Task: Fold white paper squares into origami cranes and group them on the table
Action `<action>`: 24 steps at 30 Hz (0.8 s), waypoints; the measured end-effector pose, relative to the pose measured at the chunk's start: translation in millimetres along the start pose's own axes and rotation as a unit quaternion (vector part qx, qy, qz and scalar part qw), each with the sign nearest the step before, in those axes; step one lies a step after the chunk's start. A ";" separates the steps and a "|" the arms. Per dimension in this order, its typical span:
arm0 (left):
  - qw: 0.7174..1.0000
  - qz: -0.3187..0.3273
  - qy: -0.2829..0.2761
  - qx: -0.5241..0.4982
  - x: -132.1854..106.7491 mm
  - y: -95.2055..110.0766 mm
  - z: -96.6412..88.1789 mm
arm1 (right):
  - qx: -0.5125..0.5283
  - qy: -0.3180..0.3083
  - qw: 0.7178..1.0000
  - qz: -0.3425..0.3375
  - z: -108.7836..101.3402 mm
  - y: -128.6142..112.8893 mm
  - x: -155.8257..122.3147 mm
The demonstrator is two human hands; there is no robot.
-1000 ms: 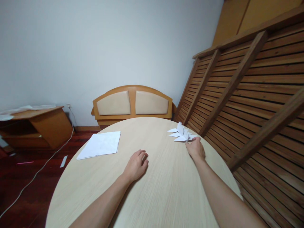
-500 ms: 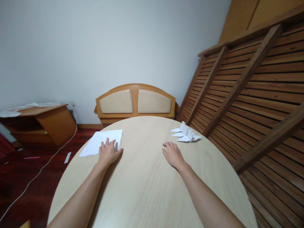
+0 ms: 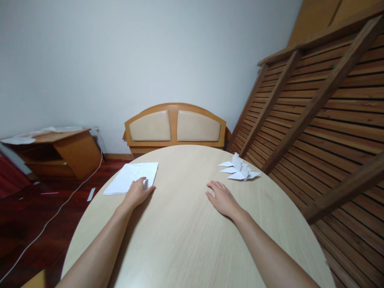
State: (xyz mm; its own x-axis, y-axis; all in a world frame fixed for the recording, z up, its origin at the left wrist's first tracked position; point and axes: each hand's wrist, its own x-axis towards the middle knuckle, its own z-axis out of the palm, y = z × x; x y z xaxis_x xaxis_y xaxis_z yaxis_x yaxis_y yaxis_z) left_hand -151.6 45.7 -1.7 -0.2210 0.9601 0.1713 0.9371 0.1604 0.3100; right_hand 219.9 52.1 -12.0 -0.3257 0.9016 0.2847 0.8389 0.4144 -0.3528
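A stack of white paper sheets [image 3: 129, 175] lies flat at the left of the round table [image 3: 180, 224]. My left hand [image 3: 138, 193] is over the near right part of the stack, its index finger and thumb apart; the other fingers are bent and partly hidden behind the hand. Whether it presses on the paper, I cannot tell. My right hand [image 3: 221, 197] rests on the bare tabletop, open, fingers loosely stretched, holding nothing. Just beyond it stand several folded white paper cranes [image 3: 240, 170], grouped close together near the table's far right edge.
Behind the table is a wooden headboard [image 3: 174, 107] with two cream pads. A slatted wooden frame [image 3: 306, 120] leans on the right. At the left stand a low desk [image 3: 76, 152] and, on the dark red floor, a white cable [image 3: 64, 204].
My left hand's fingers have gone from spread out over the paper to more bent. My right hand stays on the table. The whole view has shifted slightly.
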 end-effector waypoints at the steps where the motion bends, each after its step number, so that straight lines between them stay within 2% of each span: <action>1: 1.000 -0.006 -0.001 -0.009 -0.3 -0.6 -0.8 | -0.001 -0.001 1.000 0.000 0.3 0.5 0.0; 5: 0.999 -0.015 -0.014 -0.033 -2.2 -2.1 -5.4 | -0.001 -0.004 1.000 0.001 2.1 2.6 0.6; 10: 0.998 0.027 -0.031 -0.045 -3.5 -2.6 -9.5 | 0.011 -0.003 1.000 -0.003 2.6 4.2 -0.3; 13: 0.997 0.050 -0.022 -0.047 -3.4 -2.0 -9.5 | 0.008 -0.008 1.000 -0.003 1.9 3.9 -1.3; 17: 0.997 0.057 0.021 -0.042 -2.2 -0.3 -10.4 | -0.001 -0.017 1.000 0.003 1.2 2.4 -1.8; 19: 0.994 0.063 0.070 -0.046 -2.4 4.6 -13.2 | 0.001 -0.021 1.000 0.006 0.9 1.7 -2.0; 21: 0.984 0.092 0.136 -0.064 -5.7 16.3 -17.2 | 0.003 -0.024 1.000 0.010 0.5 1.2 -2.1; 24: 0.970 0.144 0.153 -0.119 -21.0 49.0 -20.7 | 0.006 -0.020 1.000 0.014 -0.6 0.1 -1.8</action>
State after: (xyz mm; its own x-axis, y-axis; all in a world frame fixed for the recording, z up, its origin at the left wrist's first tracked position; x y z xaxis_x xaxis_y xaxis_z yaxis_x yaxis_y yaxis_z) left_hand -106.6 28.6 29.2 -0.0637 0.8381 0.5419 0.8912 -0.1966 0.4088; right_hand 220.8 50.4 -12.0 -0.3188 0.9172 0.2387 0.8433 0.3895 -0.3704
